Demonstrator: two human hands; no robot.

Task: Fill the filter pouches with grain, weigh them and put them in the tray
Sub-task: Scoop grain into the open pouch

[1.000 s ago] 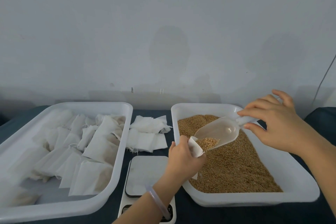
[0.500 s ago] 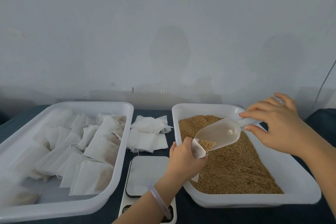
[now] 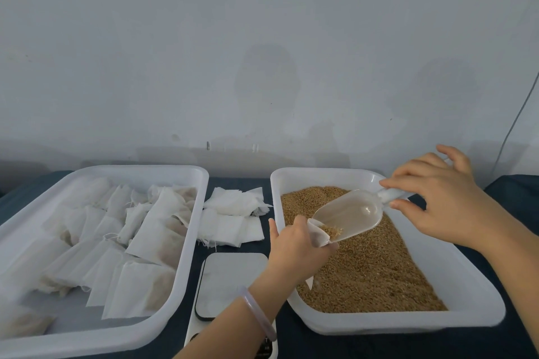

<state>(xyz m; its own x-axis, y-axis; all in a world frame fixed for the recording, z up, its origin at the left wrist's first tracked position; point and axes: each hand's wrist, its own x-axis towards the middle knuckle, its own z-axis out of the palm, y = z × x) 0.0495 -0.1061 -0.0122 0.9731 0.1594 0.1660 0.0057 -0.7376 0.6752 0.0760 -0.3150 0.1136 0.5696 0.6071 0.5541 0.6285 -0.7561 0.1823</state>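
Right hand (image 3: 437, 204) fingers (image 3: 408, 182) pinch the handle of the clear scoop (image 3: 350, 214), with the pinky sticking up loose. The scoop tips down toward the left hand (image 3: 294, 248), which is curled round a small white filter pouch (image 3: 318, 234), mouth right at the scoop's lip where a bit of grain (image 3: 335, 232) sits. Both hover over the grain tub (image 3: 466, 294). Under the left wrist is the scale (image 3: 230, 280), with a stack of empty pouches (image 3: 233, 218) behind it. Further left is the tray (image 3: 186, 242) with filled pouches (image 3: 145, 239). All on a dark table (image 3: 510, 189).
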